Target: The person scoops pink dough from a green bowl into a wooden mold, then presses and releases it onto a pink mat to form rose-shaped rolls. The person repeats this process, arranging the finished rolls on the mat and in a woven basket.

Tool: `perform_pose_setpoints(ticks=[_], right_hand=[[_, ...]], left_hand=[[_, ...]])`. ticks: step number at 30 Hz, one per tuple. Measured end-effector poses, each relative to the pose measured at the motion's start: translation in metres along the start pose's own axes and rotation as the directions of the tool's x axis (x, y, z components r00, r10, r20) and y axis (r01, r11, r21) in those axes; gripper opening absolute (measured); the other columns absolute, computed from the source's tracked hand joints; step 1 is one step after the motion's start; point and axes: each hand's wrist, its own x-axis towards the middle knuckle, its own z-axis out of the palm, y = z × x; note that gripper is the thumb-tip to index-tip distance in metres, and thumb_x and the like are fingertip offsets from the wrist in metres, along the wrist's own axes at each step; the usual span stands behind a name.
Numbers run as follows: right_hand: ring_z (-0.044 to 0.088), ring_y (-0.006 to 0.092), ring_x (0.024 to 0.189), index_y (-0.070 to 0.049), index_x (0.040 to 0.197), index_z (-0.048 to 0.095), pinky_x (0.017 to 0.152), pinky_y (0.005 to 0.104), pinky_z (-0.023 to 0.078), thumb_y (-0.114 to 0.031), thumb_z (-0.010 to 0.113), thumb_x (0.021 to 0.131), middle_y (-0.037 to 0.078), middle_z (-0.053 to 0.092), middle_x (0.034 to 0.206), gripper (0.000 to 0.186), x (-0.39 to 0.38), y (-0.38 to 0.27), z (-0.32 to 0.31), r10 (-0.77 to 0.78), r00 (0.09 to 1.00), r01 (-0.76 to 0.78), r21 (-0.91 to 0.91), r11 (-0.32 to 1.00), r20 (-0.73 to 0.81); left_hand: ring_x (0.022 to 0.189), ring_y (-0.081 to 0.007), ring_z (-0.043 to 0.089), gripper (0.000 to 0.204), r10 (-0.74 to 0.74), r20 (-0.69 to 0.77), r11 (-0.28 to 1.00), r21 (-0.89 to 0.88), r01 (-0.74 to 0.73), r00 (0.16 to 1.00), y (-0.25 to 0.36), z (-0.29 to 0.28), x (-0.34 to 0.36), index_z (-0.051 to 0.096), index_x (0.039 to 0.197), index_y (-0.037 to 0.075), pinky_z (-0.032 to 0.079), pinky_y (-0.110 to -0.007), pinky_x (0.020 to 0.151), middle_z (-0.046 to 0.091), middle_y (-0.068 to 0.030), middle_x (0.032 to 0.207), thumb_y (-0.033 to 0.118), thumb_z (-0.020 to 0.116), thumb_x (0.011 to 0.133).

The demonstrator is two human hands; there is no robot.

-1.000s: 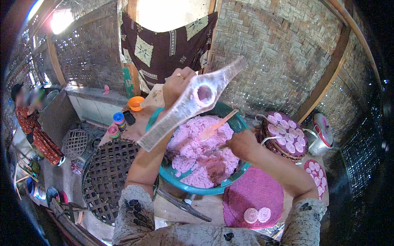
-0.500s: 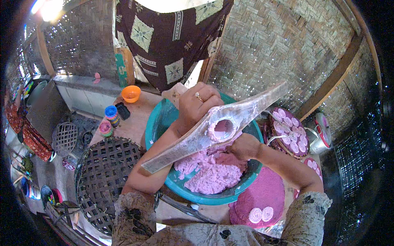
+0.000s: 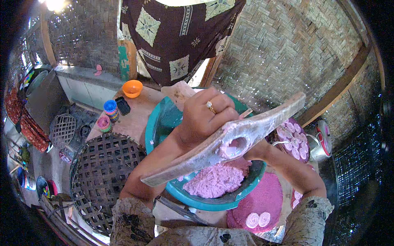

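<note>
Woven bamboo walls (image 3: 283,53) enclose a dim room, with a pale, smooth bench (image 3: 137,121) under the work. Nearest on the right lies a coarse magenta mat (image 3: 262,201) bearing only two pale coils (image 3: 252,220), flat spirals set side by side; most of its visible surface looks unfilled. Just beyond, left of the mat, stands a glossy teal basin (image 3: 207,203), and inside it a moist, crumbly mound of pink dough (image 3: 215,178), so plenty seems left to shape. Over it hangs a worn wooden press (image 3: 211,151), tilted, its long arms tapering from a round central hole smeared with pink paste. The left hand (image 3: 207,117) has its grip curled tightly against this press, apparently grasping it; the right hand (image 3: 255,151) is largely hidden behind the wood, and I cannot tell its grip. On the left sits a dark, rigid lattice tray (image 3: 108,164). Farther right, another round mat (image 3: 293,139) is crowded with coils, which suggests that batch is largely laid out, beside a shiny metal pot (image 3: 322,143). Far left are stacked plastic cups (image 3: 110,107) and a smooth orange bowl (image 3: 132,88); beyond hangs a soft, dark patterned cloth (image 3: 172,45).
</note>
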Motion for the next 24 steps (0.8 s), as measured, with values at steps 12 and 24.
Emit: perform_pose_setpoints(ticks=[12, 24], right_hand=[[0.066, 0.0319, 0.073, -0.022, 0.097, 0.068, 0.065, 0.0447, 0.052, -0.042, 0.064, 0.076, 0.01, 0.068, 0.078, 0.029, -0.034, -0.011, 0.034, 0.284, 0.869, -0.119, -0.387, 0.914, 0.405], [0.065, 0.0331, 0.073, -0.014, 0.104, 0.07, 0.065, 0.0416, 0.05, -0.021, 0.063, 0.083, 0.014, 0.067, 0.083, 0.023, -0.122, -0.13, -0.164, 0.367, 0.883, -0.404, -0.075, 0.912, -0.292]], left_hand=[[0.066, -0.0205, 0.054, 0.017, 0.115, 0.135, 0.983, 0.13, -0.133, 0.984, 0.002, 0.006, 0.002, 0.057, 0.076, 0.013, 0.046, -0.034, 0.055, 0.053, -0.002, 0.076, 0.023, 0.063, 0.065], [0.06, -0.0247, 0.058, 0.013, -0.019, 0.557, 0.938, 0.297, -0.177, 0.831, -0.018, -0.027, 0.023, 0.056, 0.076, 0.01, 0.047, -0.038, 0.052, 0.05, -0.0075, 0.066, 0.021, 0.062, 0.072]])
